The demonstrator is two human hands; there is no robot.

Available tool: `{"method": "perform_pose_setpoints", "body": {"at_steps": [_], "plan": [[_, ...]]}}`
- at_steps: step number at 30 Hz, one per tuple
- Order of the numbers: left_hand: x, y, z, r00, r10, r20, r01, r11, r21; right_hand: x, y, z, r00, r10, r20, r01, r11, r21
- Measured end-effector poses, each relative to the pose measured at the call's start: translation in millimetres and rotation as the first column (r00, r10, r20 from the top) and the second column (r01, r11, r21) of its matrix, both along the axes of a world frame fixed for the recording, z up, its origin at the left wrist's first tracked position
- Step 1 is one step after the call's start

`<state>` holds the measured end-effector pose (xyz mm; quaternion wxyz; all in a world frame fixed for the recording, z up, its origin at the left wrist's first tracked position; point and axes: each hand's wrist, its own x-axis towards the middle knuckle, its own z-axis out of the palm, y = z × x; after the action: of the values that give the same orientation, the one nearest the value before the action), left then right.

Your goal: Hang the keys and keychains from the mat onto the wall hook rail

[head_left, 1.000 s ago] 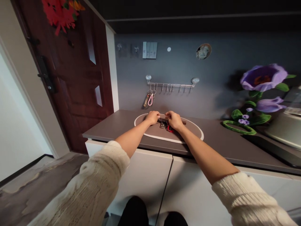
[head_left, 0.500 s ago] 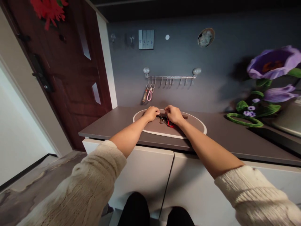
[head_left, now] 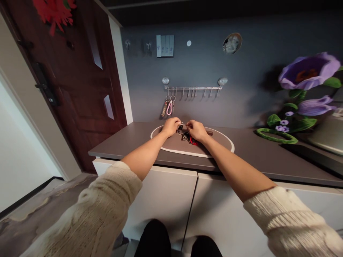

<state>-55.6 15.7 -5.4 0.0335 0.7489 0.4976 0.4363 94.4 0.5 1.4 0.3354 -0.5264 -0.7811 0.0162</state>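
Over an oval mat (head_left: 182,151) with a white rim, my left hand (head_left: 171,127) is closed in a pinch on a small key ring (head_left: 182,125). A dark piece (head_left: 180,128) hangs at its fingertips. Close by on the right, my right hand (head_left: 197,130) is pinched too, its fingertips at the other side of the ring; exactly what they grip is too small to tell. Beneath and between the hands lies a bunch of keys (head_left: 184,136) with metal rings and a red cord (head_left: 193,141). A brown strip (head_left: 209,132) shows behind my right hand.
A clear hook rail (head_left: 194,88) on the dark wall carries key chains, one with a pink loop (head_left: 169,107). Purple fabric flowers (head_left: 308,75) stand at the right of the counter (head_left: 246,150). White cabinet doors (head_left: 158,196) are below, a dark red door (head_left: 88,100) at left.
My left hand has lifted slightly and turned, and the dark piece now hangs at its fingertips. My right hand has hardly moved. The view has shifted slightly.
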Motion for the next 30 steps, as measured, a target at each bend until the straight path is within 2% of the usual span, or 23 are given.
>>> {"method": "perform_pose_setpoints", "body": {"at_steps": [8,14,18,30], "plan": [[3.2,2.0,-0.1,0.961,-0.141,0.239,0.142,0.99,0.013,-0.4,-1.5,0.8,0.994,0.053,-0.094,-0.052,0.999,0.012],[5.0,1.8,0.9,0.913,-0.173,0.368,0.168,0.985,0.048,-1.7,-4.4,3.2,0.949,0.16,-0.273,-0.156,0.987,0.036],[5.5,0.0,1.5,0.921,-0.18,0.344,0.168,0.984,0.065,-1.6,-3.4,2.9,0.911,0.192,-0.365,-0.192,0.981,0.037],[6.6,-5.0,2.0,0.975,-0.133,0.177,0.116,0.988,0.105,1.7,7.8,-2.8,0.883,0.218,-0.417,-0.227,0.973,0.028]]}}
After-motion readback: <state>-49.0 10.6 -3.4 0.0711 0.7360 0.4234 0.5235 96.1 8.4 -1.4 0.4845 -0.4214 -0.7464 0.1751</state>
